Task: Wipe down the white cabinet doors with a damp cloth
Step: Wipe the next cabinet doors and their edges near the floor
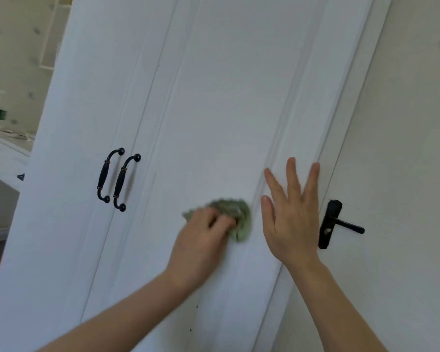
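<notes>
Head view, looking up along a tall white cabinet, and the action is on the right-hand cabinet door (pixel 226 123). Left hand (pixel 203 240) has its fingers curled over a bunched green cloth (pixel 236 219) and is pressing it against the door's flat centre panel, close to the panel's right-hand moulding. The cloth and the knuckles are smeared with motion blur, so the exact finger placement is hard to read, but the grip around the cloth is plain enough. A wad of the fabric sticks out past the fingertips on the right, and a small tuft shows above the back of the hand.

Right hand (pixel 290 214) is flat and wide open, fingers straight and fanned upward, palm laid on the door's right stile just beside the cloth. Thumb points in towards the cloth without touching it. It holds nothing.

Over on the left edge of this door sit two black cabinet handles (pixel 118 179), side by side, one on each door where the pair meets; the left cabinet door (pixel 69 148) runs off at an angle beyond them. To the right of the cabinet, a cream room door (pixel 404 174) carries a black lever handle (pixel 341 223), just past the open hand's little finger. A few dark specks dot the lower part of the wiped door, beneath the left forearm.
</notes>
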A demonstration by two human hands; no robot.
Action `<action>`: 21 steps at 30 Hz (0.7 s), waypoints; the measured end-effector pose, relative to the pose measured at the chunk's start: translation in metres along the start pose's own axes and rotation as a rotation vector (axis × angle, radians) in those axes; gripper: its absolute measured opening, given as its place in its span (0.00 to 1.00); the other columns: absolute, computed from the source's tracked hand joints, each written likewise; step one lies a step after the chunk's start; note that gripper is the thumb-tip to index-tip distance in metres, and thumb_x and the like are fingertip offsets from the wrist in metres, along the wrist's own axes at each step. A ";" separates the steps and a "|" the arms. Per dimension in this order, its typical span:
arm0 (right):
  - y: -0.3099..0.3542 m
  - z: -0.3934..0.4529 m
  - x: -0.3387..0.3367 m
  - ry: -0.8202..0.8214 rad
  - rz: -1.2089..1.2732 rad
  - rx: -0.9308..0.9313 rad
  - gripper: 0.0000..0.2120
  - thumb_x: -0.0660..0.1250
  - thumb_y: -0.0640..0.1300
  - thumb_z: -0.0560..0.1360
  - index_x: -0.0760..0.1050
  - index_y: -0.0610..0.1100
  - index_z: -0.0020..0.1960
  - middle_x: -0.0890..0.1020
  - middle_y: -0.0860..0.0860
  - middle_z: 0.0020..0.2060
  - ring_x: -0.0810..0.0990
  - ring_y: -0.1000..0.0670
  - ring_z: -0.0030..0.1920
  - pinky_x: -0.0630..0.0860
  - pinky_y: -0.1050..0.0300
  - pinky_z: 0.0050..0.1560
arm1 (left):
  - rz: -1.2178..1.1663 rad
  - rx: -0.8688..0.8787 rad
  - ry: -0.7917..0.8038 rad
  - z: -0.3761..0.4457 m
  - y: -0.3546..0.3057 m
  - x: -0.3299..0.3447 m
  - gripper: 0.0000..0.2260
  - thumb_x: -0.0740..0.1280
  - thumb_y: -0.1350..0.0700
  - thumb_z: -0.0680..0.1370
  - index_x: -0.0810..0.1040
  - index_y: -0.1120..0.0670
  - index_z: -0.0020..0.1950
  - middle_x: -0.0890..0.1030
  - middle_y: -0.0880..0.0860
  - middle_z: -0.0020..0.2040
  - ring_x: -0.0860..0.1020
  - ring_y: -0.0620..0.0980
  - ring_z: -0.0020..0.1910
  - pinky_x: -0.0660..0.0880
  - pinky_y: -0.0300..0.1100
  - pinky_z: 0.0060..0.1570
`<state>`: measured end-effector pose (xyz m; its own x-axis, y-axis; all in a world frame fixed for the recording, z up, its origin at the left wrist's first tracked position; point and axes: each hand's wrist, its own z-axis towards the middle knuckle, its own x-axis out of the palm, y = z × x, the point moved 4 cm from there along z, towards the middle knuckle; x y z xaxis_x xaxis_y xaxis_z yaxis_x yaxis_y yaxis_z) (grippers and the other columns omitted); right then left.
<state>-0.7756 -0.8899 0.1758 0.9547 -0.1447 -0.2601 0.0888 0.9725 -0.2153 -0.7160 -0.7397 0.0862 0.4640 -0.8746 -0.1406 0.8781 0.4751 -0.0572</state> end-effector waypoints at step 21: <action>0.009 -0.006 0.012 -0.123 -0.073 -0.021 0.23 0.59 0.55 0.82 0.72 0.45 0.72 0.62 0.40 0.77 0.54 0.30 0.77 0.62 0.39 0.73 | -0.084 -0.116 -0.045 0.000 0.022 0.002 0.06 0.67 0.57 0.79 0.80 0.56 0.53 0.75 0.53 0.51 0.72 0.52 0.49 0.74 0.48 0.39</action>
<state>-0.7657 -0.8845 0.1650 0.9736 -0.1905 -0.1259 0.1548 0.9560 -0.2491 -0.6955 -0.7308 0.0844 0.3964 -0.9140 -0.0861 0.8959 0.4056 -0.1813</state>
